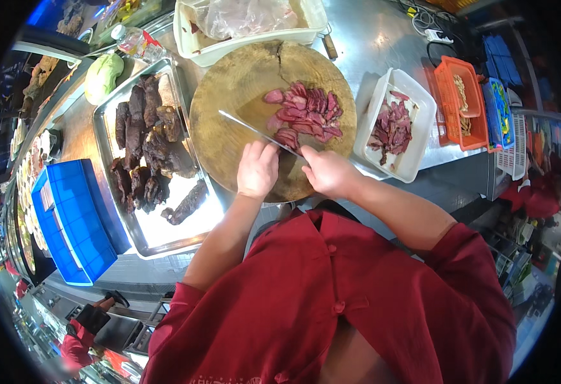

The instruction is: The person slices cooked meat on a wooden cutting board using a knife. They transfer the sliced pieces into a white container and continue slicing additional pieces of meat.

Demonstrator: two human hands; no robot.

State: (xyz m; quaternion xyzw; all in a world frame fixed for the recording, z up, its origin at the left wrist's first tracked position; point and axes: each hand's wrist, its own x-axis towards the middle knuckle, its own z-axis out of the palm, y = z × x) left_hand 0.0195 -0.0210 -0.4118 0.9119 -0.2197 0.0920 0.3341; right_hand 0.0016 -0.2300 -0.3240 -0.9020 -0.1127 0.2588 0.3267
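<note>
My right hand point(331, 173) grips the handle of a knife point(247, 126), seen nearly edge-on, its thin blade slanting up to the left. My left hand point(259, 168) rests on the round wooden chopping block point(223, 86), fingers bent against the near side of the blade. Whether a piece of meat lies beneath those fingers is hidden. Just beyond the blade are freshly cut meat slices point(287, 137). More reddish slices point(304, 108) spread over the block's right half. A crack runs through the block's far edge.
Left of the block, a metal tray point(199, 240) holds dark cured meat pieces point(153, 149). A blue crate point(74, 221), cabbage point(103, 77) and plastic bottle point(136, 43) stand beyond. Right are a white tub point(422, 110) with meat slices and orange baskets point(460, 105). Another white tub point(251, 41) sits behind.
</note>
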